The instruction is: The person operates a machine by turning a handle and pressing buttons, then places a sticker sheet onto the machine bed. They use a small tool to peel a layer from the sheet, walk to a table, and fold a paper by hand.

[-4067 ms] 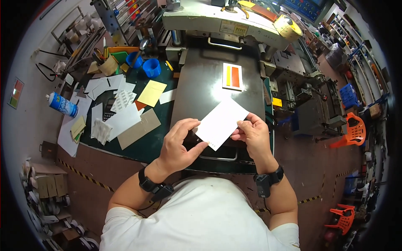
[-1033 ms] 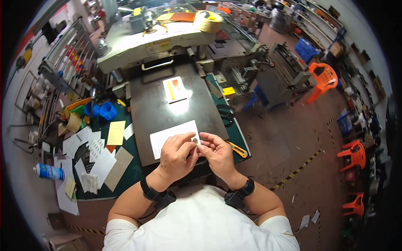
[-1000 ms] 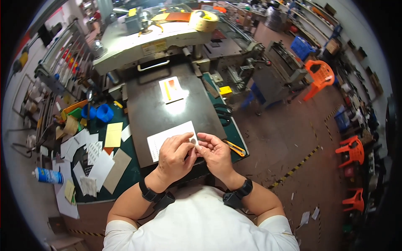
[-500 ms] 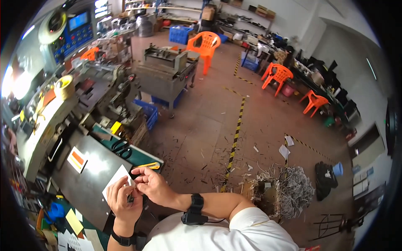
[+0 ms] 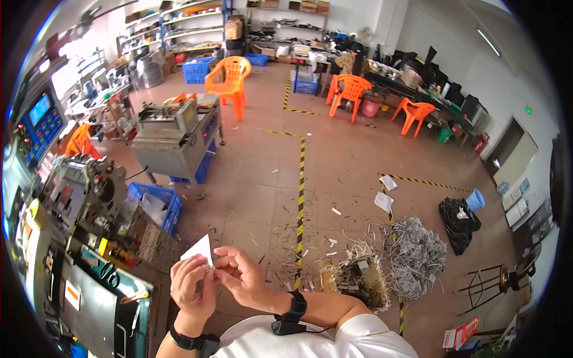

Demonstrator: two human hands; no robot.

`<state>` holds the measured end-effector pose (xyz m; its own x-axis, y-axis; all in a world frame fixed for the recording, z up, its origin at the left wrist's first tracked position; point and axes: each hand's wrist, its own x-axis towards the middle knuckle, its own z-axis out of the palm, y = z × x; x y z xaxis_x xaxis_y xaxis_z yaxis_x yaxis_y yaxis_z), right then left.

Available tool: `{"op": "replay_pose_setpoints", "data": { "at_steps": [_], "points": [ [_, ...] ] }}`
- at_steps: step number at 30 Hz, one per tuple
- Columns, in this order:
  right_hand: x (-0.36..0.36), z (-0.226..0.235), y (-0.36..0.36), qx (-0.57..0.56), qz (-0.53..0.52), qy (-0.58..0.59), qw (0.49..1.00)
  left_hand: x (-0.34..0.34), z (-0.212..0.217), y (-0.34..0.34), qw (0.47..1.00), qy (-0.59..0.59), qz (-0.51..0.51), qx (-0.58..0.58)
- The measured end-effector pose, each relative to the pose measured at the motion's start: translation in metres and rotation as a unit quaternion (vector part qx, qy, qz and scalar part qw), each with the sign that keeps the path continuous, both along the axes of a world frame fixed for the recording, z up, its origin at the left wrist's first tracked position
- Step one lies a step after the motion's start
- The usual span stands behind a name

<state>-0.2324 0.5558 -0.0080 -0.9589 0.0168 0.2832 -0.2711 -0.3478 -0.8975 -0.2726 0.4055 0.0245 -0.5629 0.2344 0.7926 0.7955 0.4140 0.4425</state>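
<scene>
A blank white sheet of paper or thin card stands tilted up in front of me, one corner pointing away. Its lower edge sits in the closed fingers of my left hand. My right hand is curled in from the right, thumb and fingertips meeting the near right corner of the sheet beside my left fingertips. The fingers partly hide that corner. On the dark metal machine table to the left lies a white card with an orange panel.
Black-handled scissors lie at the table's far side. Left stands a machine, with a blue crate beyond it. A box of scraps and a heap of shredded strips sit on the floor to the right, near a black bag.
My view has swung to the right and up, so the machine table now sits lower left. Both hands still hold the white sheet together, now over the floor side of the table.
</scene>
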Motion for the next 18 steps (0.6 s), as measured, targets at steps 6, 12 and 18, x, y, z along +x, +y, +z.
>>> {"op": "replay_pose_setpoints", "data": {
  "at_steps": [6, 12, 18],
  "points": [
    [-0.001, -0.026, 0.105, 0.047, -0.127, -0.031, 0.99, -0.028, -0.03, 0.112, 0.989, -0.1, -0.106, -0.011],
    [-0.012, -0.077, 0.183, 0.096, -0.213, -0.101, 0.967, -0.068, -0.088, 0.189, 0.961, -0.205, -0.167, -0.083],
    [-0.061, -0.11, 0.239, 0.235, -0.245, -0.122, 0.933, -0.132, -0.167, 0.239, 0.772, -0.567, -0.282, 0.049]
  ]
}}
